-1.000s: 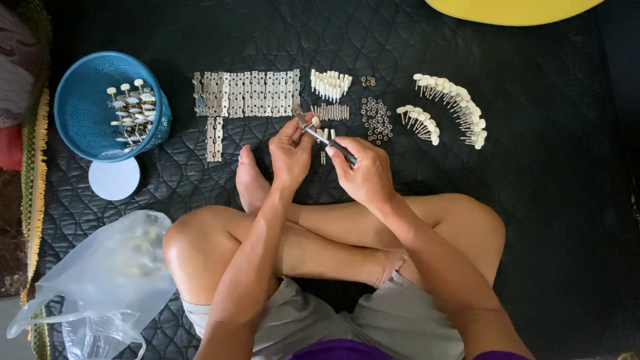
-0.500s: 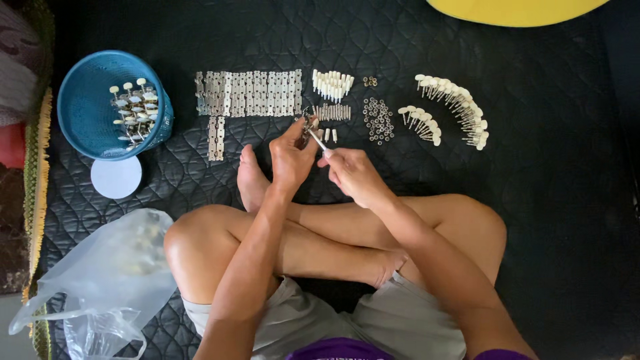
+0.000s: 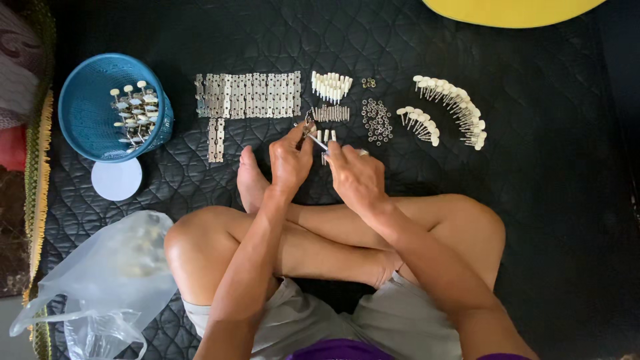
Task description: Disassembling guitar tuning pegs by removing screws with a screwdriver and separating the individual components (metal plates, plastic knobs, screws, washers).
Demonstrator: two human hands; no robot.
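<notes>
Both hands meet just past the person's crossed legs, above a dark quilted mat (image 3: 520,167). Left hand (image 3: 290,160) has its grip pinched on a small metal part (image 3: 307,127) at the fingertips. Right hand (image 3: 353,173) is curled with its grip on a thin metal tool (image 3: 318,141), whose tip points at that part; the two touch or nearly touch.

Just beyond the hands on the mat lie a row of flat metal plates (image 3: 248,95), with two more plates below its left end, a cluster of white pegs (image 3: 331,85), a short row of small metal pins (image 3: 331,113) and a scatter of tiny rings (image 3: 377,121). Further right, white-headed pegs (image 3: 453,107) lie in two curved rows. Well to the left, a blue basket (image 3: 90,107) holds assembled pieces, with a white round lid (image 3: 117,179) just beside it and a clear plastic bag (image 3: 100,280) near the left knee.
</notes>
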